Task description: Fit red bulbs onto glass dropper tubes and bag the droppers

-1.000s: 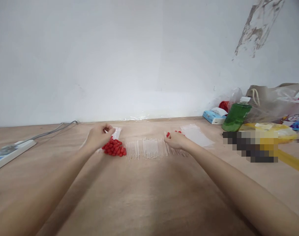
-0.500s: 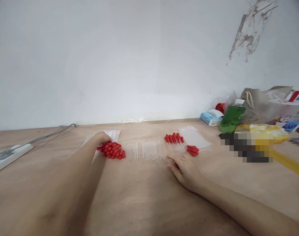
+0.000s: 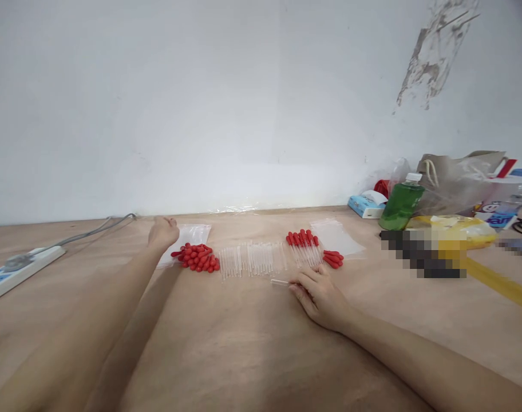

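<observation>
Right hand (image 3: 316,292): your thumb and forefinger pinch one tube (image 3: 280,282), jutting left of the fingertips | Left hand (image 3: 163,232): fingers curled, contents unclear; red bulbs (image 3: 197,258) nearer you, to their right | Risk: swinging your right knuckles forward could scatter the bulb-topped tubes (image 3: 303,236) just beyond.

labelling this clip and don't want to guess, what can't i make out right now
All in the head view:
Held tube: one end hidden by the right hand.
Left hand: too small to tell whether it holds anything.
Power strip: cut off by the left edge.
Dark thing at right: masked by pixel blocks.
Row of clear tubes: too thin to count.
</observation>
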`<move>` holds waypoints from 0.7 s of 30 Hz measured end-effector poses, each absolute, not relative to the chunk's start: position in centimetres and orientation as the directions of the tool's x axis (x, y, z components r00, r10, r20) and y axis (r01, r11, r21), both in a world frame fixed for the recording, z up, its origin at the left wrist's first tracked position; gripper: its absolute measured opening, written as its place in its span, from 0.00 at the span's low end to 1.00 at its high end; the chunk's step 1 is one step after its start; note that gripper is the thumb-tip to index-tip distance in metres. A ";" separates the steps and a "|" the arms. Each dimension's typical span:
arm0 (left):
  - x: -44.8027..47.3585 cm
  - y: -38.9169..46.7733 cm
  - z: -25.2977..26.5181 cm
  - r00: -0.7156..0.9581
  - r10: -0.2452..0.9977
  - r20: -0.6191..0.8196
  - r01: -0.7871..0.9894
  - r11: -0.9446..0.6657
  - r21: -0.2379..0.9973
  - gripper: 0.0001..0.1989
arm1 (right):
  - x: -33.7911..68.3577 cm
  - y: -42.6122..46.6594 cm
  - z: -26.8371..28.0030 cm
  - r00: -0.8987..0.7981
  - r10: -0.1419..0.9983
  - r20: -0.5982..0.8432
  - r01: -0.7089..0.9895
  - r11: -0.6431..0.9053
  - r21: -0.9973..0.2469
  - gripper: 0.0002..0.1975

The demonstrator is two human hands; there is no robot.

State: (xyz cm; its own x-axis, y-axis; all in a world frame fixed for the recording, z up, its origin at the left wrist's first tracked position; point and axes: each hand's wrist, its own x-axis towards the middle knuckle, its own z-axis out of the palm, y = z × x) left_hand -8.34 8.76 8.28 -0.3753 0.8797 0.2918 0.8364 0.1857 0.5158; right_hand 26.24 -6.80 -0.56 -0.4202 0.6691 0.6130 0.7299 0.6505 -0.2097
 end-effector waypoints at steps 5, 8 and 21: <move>-3.5 1.6 5.2 0.094 0.855 0.510 0.702 -0.420 0.575 0.12 | 26.3 -6.6 -0.4 -0.372 0.688 0.623 0.704 0.646 -0.294 0.08; -0.1 -3.1 2.2 0.370 0.836 0.406 0.584 -0.549 0.598 0.12 | 26.0 -6.6 -0.1 -0.329 0.715 0.617 0.680 0.632 -0.371 0.08; 2.8 -5.7 0.7 0.487 0.825 0.287 0.489 -0.529 0.694 0.12 | 24.5 -7.1 0.0 -0.454 0.688 0.566 0.632 0.697 -0.340 0.07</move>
State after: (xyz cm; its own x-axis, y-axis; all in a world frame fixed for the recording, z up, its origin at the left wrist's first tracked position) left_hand 2.76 -5.75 0.72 0.4866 0.8252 0.2866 0.4886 -0.5291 0.6938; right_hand 24.51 -7.14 -0.04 -0.4544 0.6878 0.5661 0.6317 0.6969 -0.3397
